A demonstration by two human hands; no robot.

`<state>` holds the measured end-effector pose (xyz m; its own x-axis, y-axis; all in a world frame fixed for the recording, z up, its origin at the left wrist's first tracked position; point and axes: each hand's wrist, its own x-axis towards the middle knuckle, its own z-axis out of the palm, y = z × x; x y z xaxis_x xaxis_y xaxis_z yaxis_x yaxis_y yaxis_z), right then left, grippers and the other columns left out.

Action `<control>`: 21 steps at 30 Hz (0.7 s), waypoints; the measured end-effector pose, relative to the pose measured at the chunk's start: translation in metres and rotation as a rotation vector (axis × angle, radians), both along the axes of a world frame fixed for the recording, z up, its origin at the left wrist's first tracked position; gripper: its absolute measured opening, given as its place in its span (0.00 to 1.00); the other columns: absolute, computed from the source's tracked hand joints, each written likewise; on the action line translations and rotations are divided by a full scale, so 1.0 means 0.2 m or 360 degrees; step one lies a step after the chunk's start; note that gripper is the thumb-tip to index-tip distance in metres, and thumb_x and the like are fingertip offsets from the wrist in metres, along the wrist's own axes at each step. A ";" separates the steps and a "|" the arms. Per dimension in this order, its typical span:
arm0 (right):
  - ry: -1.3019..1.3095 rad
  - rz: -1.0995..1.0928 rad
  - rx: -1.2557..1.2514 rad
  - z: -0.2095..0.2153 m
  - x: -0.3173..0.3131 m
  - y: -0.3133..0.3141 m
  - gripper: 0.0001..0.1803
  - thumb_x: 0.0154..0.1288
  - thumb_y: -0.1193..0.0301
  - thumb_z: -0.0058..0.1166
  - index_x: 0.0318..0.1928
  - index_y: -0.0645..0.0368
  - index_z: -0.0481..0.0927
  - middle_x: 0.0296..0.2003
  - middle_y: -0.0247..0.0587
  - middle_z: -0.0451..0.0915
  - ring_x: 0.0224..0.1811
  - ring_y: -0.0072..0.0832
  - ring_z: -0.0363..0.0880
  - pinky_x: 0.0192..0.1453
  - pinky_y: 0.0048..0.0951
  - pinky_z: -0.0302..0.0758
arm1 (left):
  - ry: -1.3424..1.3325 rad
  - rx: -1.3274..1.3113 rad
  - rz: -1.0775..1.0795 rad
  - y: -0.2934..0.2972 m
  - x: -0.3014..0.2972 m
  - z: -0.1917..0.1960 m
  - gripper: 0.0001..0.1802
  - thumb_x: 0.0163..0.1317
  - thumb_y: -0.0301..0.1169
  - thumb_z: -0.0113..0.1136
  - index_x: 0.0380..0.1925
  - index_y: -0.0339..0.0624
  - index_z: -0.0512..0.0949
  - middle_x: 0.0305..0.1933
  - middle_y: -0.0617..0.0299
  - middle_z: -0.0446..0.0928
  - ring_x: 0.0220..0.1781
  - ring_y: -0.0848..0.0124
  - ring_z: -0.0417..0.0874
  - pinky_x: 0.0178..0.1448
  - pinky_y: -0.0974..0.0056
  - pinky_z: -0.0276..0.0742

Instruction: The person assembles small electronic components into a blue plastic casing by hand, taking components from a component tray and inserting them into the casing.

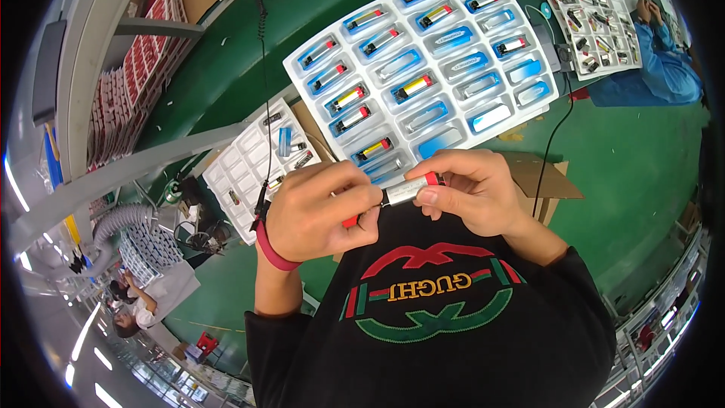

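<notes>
In front of my chest, both hands meet on a small silver-white cylindrical battery cell with a red end and a black end. My right hand pinches its red end between thumb and fingers. Curled fingers of my left hand close on its black end, and a bit of red shows under them. Just beyond my hands lies a large white plastic tray of blue-and-white shells, many with a cell in them. A red wrist strap with a dark cord circles my left wrist.
At left stands a smaller white tray with a few loose parts. A third tray of cells lies at far right, near a person in a blue sleeve. A coiled cord hangs at left; a cardboard box sits at right.
</notes>
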<state>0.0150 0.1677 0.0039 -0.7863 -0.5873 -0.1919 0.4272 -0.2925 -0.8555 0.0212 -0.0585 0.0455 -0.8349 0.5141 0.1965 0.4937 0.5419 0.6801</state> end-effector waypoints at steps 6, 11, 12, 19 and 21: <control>-0.0234 -0.0042 0.0004 -0.07 0.03 0.03 0.12 0.64 0.74 0.57 0.46 0.66 0.79 0.27 0.36 0.78 0.24 0.17 0.76 0.27 0.18 0.71 | -0.0012 -0.0197 -0.0170 0.02 0.00 -0.06 0.10 0.39 0.26 0.65 0.25 0.48 0.76 0.25 0.66 0.70 0.21 0.69 0.74 0.24 0.66 0.71; -0.0024 -0.0004 0.0442 -0.17 -0.06 0.13 0.11 0.62 0.72 0.60 0.44 0.63 0.81 0.27 0.35 0.77 0.25 0.17 0.75 0.29 0.20 0.71 | -0.0600 0.0134 0.0423 -0.02 -0.06 -0.27 0.15 0.48 0.26 0.65 0.38 0.44 0.78 0.34 0.59 0.77 0.29 0.64 0.80 0.30 0.65 0.74; 0.0050 -0.0015 0.0526 -0.19 -0.09 0.15 0.10 0.62 0.71 0.60 0.43 0.62 0.81 0.27 0.34 0.77 0.25 0.17 0.75 0.30 0.20 0.70 | -0.0568 0.0057 0.0633 -0.02 -0.10 -0.37 0.15 0.50 0.26 0.64 0.40 0.44 0.77 0.35 0.57 0.77 0.31 0.63 0.80 0.32 0.64 0.75; 0.0509 -0.0190 0.0917 -0.17 -0.16 0.19 0.10 0.58 0.76 0.61 0.41 0.64 0.80 0.31 0.32 0.76 0.27 0.18 0.72 0.33 0.21 0.71 | 0.0188 -0.0404 0.0668 0.23 -0.44 -0.78 0.15 0.53 0.30 0.63 0.41 0.38 0.77 0.41 0.53 0.78 0.44 0.54 0.75 0.52 0.56 0.71; 0.0503 -0.0307 0.0921 -0.14 -0.15 0.19 0.11 0.57 0.76 0.62 0.42 0.64 0.80 0.31 0.32 0.76 0.27 0.18 0.72 0.32 0.21 0.70 | 0.0199 -0.0586 0.0575 0.28 -0.49 -0.82 0.18 0.51 0.30 0.65 0.44 0.41 0.77 0.44 0.54 0.78 0.44 0.54 0.76 0.51 0.57 0.72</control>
